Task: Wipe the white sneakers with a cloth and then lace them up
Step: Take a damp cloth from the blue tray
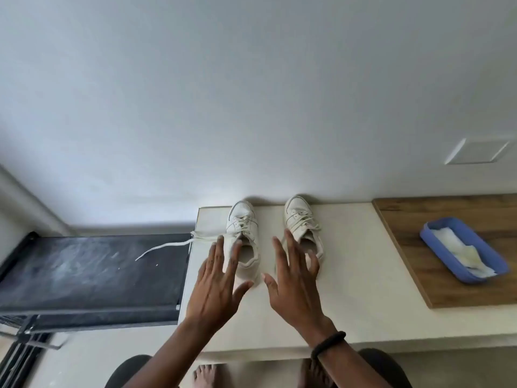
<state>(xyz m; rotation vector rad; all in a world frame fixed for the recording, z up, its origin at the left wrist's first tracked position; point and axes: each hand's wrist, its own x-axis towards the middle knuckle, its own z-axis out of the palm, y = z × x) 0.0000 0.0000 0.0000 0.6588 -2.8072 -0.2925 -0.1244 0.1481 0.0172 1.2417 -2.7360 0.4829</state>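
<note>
Centre frame, the left hand (216, 278) and right hand (293, 278), fingers spread and holding nothing, partly cover two white sneakers (242, 233); right, a cloth (458, 249) in a blue plastic tray (495, 261).

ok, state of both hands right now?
Left hand: open, fingers spread, holding nothing.
Right hand: open, fingers spread, holding nothing.

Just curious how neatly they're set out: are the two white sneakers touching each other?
Apart. The head view shows a strip of bare table between the left sneaker and the right sneaker.
</note>
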